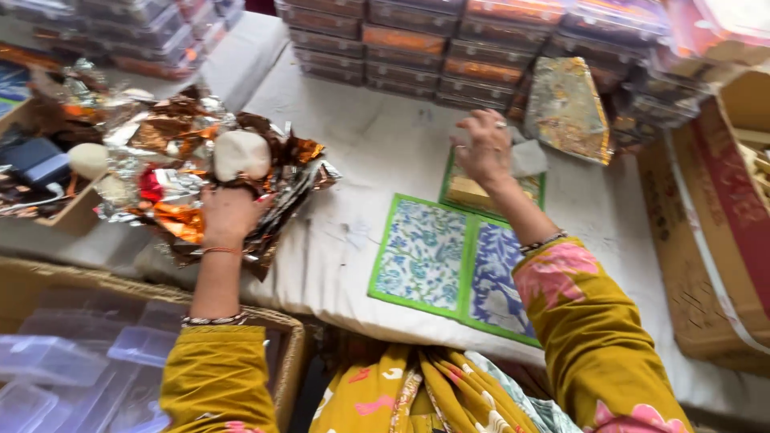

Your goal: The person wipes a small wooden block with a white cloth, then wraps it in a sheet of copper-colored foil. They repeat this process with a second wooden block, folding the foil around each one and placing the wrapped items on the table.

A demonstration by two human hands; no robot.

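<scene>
My left hand (230, 210) is raised over a heap of crumpled foil wrappers (172, 172) and grips a pale round dough-like ball (241, 154) at its fingertips. My right hand (484, 148) reaches forward with fingers spread and rests on a small yellow block (469, 195) that lies on a green-edged patterned card (532, 188). Two more green-bordered cards, one with a pale blue floral print (421, 255) and one darker blue (497, 281), lie side by side on the white cloth (377, 144) in front of me.
Stacks of clear lidded boxes (417, 48) line the far edge. A gold patterned pouch (565, 108) lies to the right of them. A cardboard carton (714, 216) stands at the right. An open box with another pale ball (88, 159) sits at left; empty plastic containers (72, 369) fill a box below.
</scene>
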